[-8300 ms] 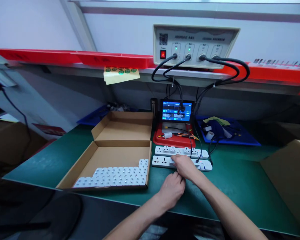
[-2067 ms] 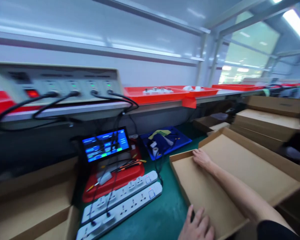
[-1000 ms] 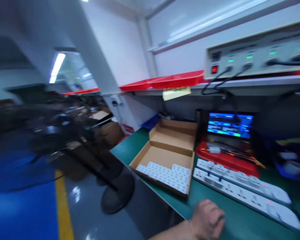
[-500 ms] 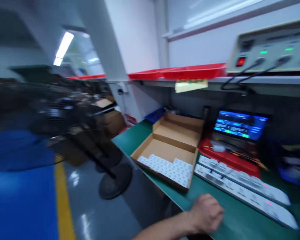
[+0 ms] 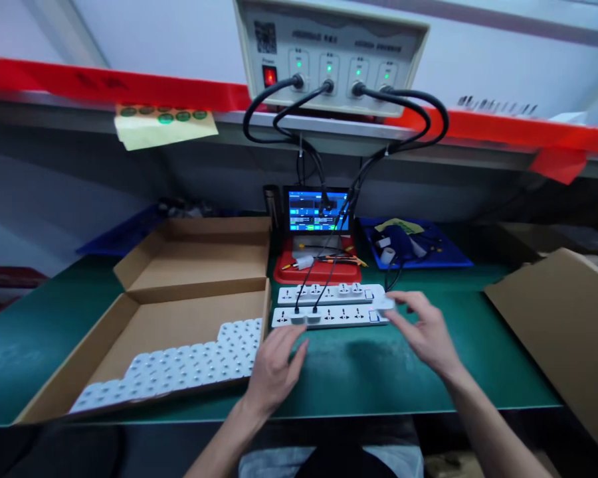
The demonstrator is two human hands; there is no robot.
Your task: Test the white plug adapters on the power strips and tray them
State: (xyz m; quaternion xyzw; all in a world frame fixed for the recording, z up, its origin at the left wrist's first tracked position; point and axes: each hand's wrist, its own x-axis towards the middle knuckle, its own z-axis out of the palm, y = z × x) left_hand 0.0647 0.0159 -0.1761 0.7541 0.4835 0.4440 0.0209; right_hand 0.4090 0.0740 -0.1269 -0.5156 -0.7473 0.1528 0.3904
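Two white multi-socket power strips lie side by side on the green mat, the nearer one (image 5: 329, 317) and the farther one (image 5: 331, 293). Two white plugs (image 5: 305, 318) on black cables sit in the nearer strip's left sockets. My right hand (image 5: 421, 325) pinches a small white plug (image 5: 383, 303) at the strips' right end. My left hand (image 5: 274, 372) hangs open just below the nearer strip, holding nothing. It is next to the cardboard box's wall (image 5: 266, 309), where rows of white moulded plug parts (image 5: 179, 368) lie.
A tester (image 5: 329, 60) with several knobs and green lights stands on the shelf above, its black cables hanging down past a screen (image 5: 317, 211). Behind the strips are a red tray (image 5: 319, 271) and a blue tray (image 5: 408, 252). A cardboard flap (image 5: 553, 325) stands at right.
My head has swung back from the left, centring the strips. Both hands now show over the mat, and the right hand has a small white plug at the strips' right end.
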